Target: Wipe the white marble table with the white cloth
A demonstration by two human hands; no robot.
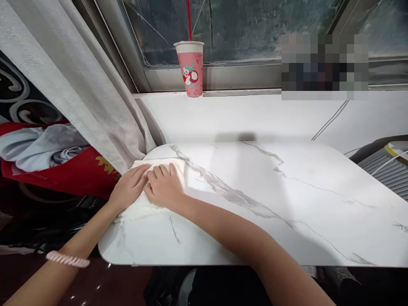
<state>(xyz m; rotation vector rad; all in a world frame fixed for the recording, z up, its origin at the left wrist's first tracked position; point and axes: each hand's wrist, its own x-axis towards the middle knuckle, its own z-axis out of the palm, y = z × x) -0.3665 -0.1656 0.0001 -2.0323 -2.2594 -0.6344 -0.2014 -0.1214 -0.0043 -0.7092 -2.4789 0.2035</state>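
Pink paper cup (190,68) with white lid and red straw stands on the window sill (255,91), contents not visible. Folded white cloth (140,203) lies at the far left corner of the marble-look table (255,204), near its rounded edge; soft, slightly rumpled, roughly rectangular. Left hand (129,187) flat on the cloth, fingers stretched out, palm down, gripping nothing. Right hand (164,185) just beside it, also flat and pressing on the cloth, fingers extended, nothing clasped. Pink coiled band (67,259) on the left wrist. Grey woven curtain (79,85) hangs beside the table's left corner. Tabletop glossy, white with grey veins.
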